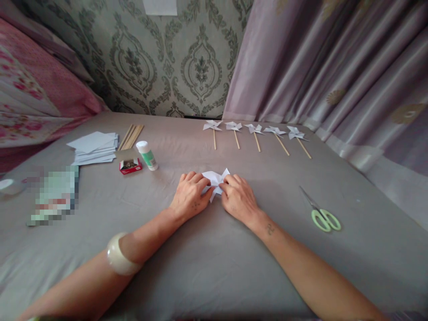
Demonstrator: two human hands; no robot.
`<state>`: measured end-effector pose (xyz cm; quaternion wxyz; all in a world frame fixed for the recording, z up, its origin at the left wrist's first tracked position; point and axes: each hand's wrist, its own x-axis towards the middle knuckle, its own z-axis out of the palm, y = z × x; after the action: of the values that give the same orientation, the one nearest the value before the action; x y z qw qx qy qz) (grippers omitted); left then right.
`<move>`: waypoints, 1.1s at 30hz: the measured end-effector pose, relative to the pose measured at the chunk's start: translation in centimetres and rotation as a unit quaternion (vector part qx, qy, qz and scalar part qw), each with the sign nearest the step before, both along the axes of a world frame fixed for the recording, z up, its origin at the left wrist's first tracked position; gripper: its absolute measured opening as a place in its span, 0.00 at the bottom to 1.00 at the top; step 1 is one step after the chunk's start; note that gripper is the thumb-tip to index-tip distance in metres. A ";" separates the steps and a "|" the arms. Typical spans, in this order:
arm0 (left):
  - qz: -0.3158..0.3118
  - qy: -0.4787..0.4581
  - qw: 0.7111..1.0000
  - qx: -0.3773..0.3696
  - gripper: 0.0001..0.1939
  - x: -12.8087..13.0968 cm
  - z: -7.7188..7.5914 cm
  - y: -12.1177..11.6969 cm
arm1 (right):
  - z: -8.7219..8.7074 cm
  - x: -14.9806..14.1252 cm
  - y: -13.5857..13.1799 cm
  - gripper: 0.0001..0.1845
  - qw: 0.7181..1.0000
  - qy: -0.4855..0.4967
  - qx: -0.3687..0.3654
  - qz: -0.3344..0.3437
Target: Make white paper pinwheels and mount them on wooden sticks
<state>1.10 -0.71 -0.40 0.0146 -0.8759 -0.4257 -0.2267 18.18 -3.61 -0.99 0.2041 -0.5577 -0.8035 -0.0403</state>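
A white folded paper piece [216, 179] lies on the grey sheet [207, 263] in the middle. My left hand [190, 195] presses on its left side with fingers curled over it. My right hand [238, 197] pinches its right side. Both hands are closed on the paper, which is partly hidden under the fingers. A pale bangle [119, 256] sits on my left wrist.
Several finished paper pinwheels on sticks [254, 133] lie in a row at the back. Green scissors [321, 215] lie to the right. At the left are a paper stack [95, 147], wooden sticks [131, 136], a glue bottle [147, 155] and a small red box [130, 166].
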 end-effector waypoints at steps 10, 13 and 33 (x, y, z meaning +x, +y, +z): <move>0.078 0.003 0.990 -0.119 0.16 0.3 0.3 0.3 | -0.8 2.1 1.2 0.15 0.949 0.292 0.071 -0.092; 0.077 -0.008 0.988 -0.136 0.13 0.2 0.0 0.6 | -0.8 2.7 1.5 0.15 0.943 0.305 0.069 -0.115; 0.038 -0.283 0.923 -0.259 0.13 -2.7 -0.8 4.5 | -0.3 2.5 0.2 0.23 0.980 0.176 0.076 0.050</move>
<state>-1.57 3.77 -1.17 -0.3249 -0.7316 -0.4893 -0.3460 20.66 -3.45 -1.28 0.3859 -0.4984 -0.7762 0.0075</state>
